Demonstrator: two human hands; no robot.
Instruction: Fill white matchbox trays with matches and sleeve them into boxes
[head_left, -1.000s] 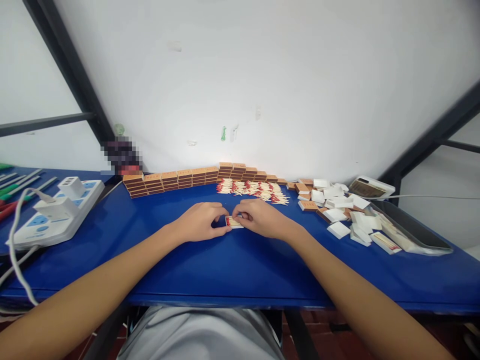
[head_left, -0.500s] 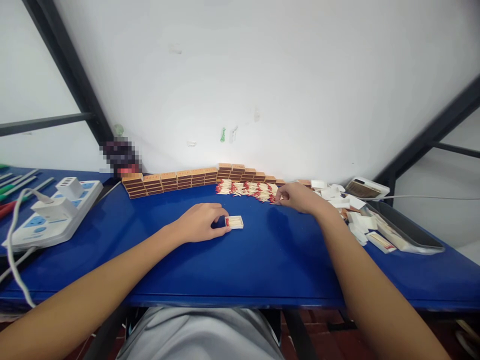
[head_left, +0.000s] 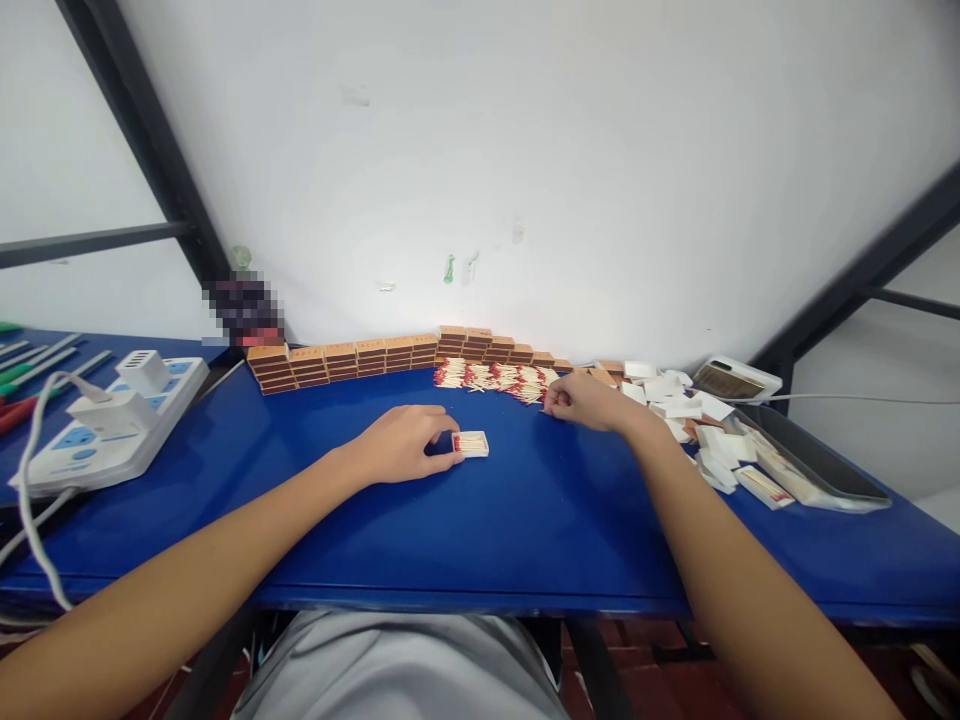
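Observation:
My left hand (head_left: 405,442) rests on the blue table (head_left: 480,530), its thumb and fingers pinching the left end of a small open matchbox tray (head_left: 472,443) with matches in it. My right hand (head_left: 589,400) is farther back and to the right, fingers curled in a pinch at the right end of a loose heap of red-tipped matches (head_left: 499,378). What those fingers hold is too small to make out.
A row of stacked brown matchboxes (head_left: 352,360) lines the wall. White trays and brown sleeves (head_left: 690,410) lie in a pile at the right, beside a dark tray (head_left: 817,455) and a phone (head_left: 739,378). A white power strip (head_left: 112,420) with cables sits at left.
My right hand left the matchbox tray and reached back right to the match heap, then drew slightly toward the heap's edge. My left hand stayed on the tray.

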